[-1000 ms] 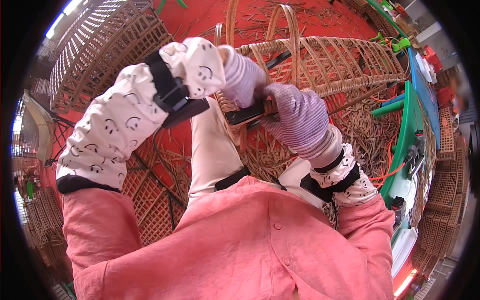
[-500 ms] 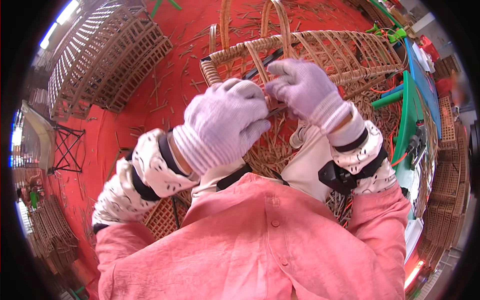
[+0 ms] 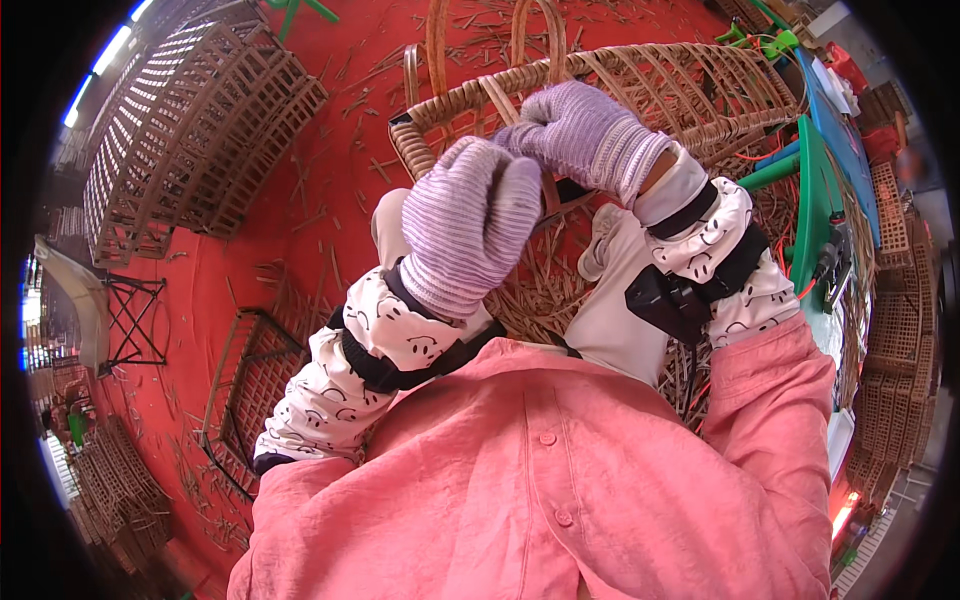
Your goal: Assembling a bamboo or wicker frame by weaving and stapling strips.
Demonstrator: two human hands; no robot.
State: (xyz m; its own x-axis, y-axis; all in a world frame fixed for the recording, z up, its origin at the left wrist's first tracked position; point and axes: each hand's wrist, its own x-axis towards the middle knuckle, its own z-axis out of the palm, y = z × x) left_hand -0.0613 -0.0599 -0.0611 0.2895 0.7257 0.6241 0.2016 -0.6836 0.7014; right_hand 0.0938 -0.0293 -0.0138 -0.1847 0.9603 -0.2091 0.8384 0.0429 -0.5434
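Observation:
A woven rattan frame (image 3: 640,72), with cane strips wrapped round its rim and tall loops rising from it, lies in front of me. At its near edge, my left hand (image 3: 470,225), in a lilac knitted glove, is closed with the knuckles up; what its fingers grip is hidden. My right hand (image 3: 580,140), gloved alike, is bent closed over the near rim, its fingertips close to the left hand. A short brown strip (image 3: 549,193) shows just below the right hand, between the two gloves. Whether either hand holds it cannot be made out.
Stacked brown woven racks (image 3: 200,140) stand at the far left. Cane scraps (image 3: 540,300) litter the red floor (image 3: 200,330). A green-edged stand (image 3: 812,210) with a power tool (image 3: 832,250) is at the right. A lattice panel (image 3: 250,390) lies by my left arm.
My left hand has turned more upright and its fingers have curled in tighter. My right hand has moved slightly left and up. The whole view has shifted a little.

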